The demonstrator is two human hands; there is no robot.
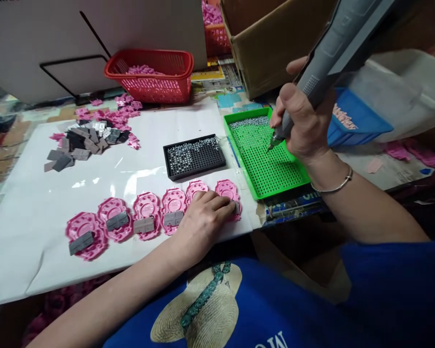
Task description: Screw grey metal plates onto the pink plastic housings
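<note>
The blue shirt [311,299] fills the near edge, and from it both arms run out over the white board [32,227]. The left hand [205,217] lies flat, fingers spread, on the last pink shells [227,193] of a row along the board's near edge, apparently pinning the rightmost one steady; each shell to its left carries a grey plate [144,224]. The right hand [304,125], closed around a grey driver [333,48], holds its tip down into the green tray [264,159] just right of the board, seemingly where screws [248,122] sit ready to lift. A black tray [194,157] sits mid-board; spare parts [83,137] and a red basket [150,75] lie at its far side.
</note>
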